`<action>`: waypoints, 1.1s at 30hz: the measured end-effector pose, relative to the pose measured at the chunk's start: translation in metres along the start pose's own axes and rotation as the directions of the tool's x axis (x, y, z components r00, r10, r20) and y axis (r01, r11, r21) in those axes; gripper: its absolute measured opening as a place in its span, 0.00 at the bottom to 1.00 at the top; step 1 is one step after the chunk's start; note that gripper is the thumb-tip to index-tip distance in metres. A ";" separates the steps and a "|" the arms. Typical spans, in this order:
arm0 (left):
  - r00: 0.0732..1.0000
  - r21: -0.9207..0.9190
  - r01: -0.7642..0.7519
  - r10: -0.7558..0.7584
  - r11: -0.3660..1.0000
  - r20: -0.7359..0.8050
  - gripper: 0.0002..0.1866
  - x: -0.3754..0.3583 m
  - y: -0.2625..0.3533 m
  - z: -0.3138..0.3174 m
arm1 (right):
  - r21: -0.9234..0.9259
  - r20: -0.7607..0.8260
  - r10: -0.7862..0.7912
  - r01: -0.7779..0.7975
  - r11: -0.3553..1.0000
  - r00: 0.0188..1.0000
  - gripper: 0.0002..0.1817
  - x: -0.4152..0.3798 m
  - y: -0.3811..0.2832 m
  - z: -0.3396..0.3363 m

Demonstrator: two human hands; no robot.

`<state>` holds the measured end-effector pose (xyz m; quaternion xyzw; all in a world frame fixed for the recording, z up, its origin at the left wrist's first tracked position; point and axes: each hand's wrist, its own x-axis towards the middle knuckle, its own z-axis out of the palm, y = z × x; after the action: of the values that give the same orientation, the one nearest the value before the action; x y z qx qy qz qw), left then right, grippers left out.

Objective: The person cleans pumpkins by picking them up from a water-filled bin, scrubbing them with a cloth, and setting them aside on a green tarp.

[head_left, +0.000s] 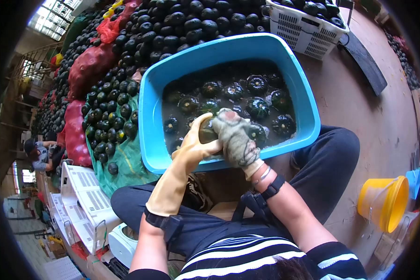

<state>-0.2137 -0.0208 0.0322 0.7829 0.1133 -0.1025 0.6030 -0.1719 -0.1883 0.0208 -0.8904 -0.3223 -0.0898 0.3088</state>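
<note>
A blue tub point(149, 107) of murky water stands before me, with many dark green squashes point(257, 107) floating in it. My left hand point(196, 144), in a long cream rubber glove, grips a green squash point(207, 133) over the tub's near side. My right hand point(235, 137) wears a wet, greyish fabric glove and is pressed against the right side of that same squash. Its fingers are bent and partly hidden, and the squash is mostly covered between the two gloves.
Squashes are heaped behind the tub point(186, 23). A white crate point(308, 35) of squashes stands at the back right, a yellow bucket point(382, 203) at the right. Red sacks point(91, 70), a green sheet point(126, 163) and white crates point(86, 191) lie left. Another person point(42, 154) sits far left.
</note>
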 end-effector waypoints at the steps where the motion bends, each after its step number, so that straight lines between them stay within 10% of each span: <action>1: 0.997 -0.105 -0.026 0.033 0.994 0.064 0.47 -0.007 0.011 0.001 | 0.140 -0.106 -0.060 0.074 0.987 0.993 0.18 0.004 0.015 0.007; 5: 0.992 -0.238 -0.018 0.048 0.971 0.119 0.40 -0.018 0.030 0.004 | 0.493 -0.121 0.095 -0.023 0.870 0.988 0.34 -0.009 0.040 0.020; 7: 0.977 -0.562 0.094 0.033 0.822 0.211 0.36 -0.010 0.024 0.003 | 0.618 0.098 0.351 -0.333 0.712 0.931 0.42 -0.024 0.028 0.027; 9: 0.968 -0.694 0.156 0.031 0.703 0.249 0.34 -0.009 0.014 0.003 | 0.410 0.062 0.384 -0.375 0.832 0.921 0.49 -0.029 0.002 0.002; 11: 0.915 0.213 -0.238 0.293 0.948 -0.278 0.37 -0.007 0.007 0.004 | 0.735 0.031 0.412 -0.300 0.608 0.911 0.52 -0.029 0.013 0.026; 15: 0.963 0.355 -0.248 0.270 0.902 -0.015 0.50 -0.019 0.016 0.011 | 0.564 -0.163 0.291 -0.153 0.811 0.943 0.41 -0.025 0.000 0.016; 19: 0.912 -0.511 -0.006 0.215 0.860 0.351 0.44 -0.009 0.009 0.017 | 0.195 -0.103 0.338 -0.314 0.929 0.935 0.40 -0.031 0.006 0.022; 20: 0.957 -0.446 0.235 -0.124 0.864 0.263 0.42 -0.058 0.065 0.006 | 0.034 -0.276 0.084 -0.078 0.996 0.958 0.38 -0.027 0.007 0.017; 23: 0.981 -0.574 0.163 -0.068 0.803 0.184 0.46 -0.069 0.058 0.004 | 0.229 -0.072 0.269 -0.246 0.942 0.961 0.31 -0.012 0.008 0.011; 25: 0.943 -0.814 0.194 0.123 0.548 0.308 0.44 -0.026 0.000 -0.016 | 0.074 -0.097 0.210 -0.204 0.976 0.973 0.27 -0.013 0.021 0.026; 27: 0.991 -0.806 -0.092 -0.027 0.584 -0.133 0.56 -0.018 0.011 -0.054 | 0.447 -0.155 0.222 -0.132 0.885 0.963 0.25 -0.016 0.031 0.035; 28: 0.983 -0.949 -0.160 0.130 0.272 -0.129 0.59 0.000 -0.010 -0.100 | 0.611 -0.173 0.285 -0.125 0.782 0.943 0.25 -0.014 0.037 0.040; 29: 0.973 -0.978 -0.185 -0.158 -0.100 -0.168 0.46 -0.006 0.020 -0.140 | 0.554 -0.150 0.292 -0.164 0.816 0.945 0.26 -0.012 0.040 0.033; 31: 0.651 -0.687 -0.690 -0.220 0.227 -0.726 0.49 0.012 0.029 -0.165 | 0.684 -0.127 0.372 -0.191 0.704 0.919 0.28 -0.016 0.056 0.058; 33: 0.616 -0.352 -0.489 0.030 0.798 -0.787 0.42 0.055 -0.020 -0.159 | 0.675 -0.066 0.350 -0.217 0.706 0.934 0.27 -0.018 0.053 0.051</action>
<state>-0.1639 0.1409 0.0377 0.5603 0.2546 0.3574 0.7025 -0.1544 -0.1980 -0.0521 -0.7506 -0.1609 -0.0062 0.6408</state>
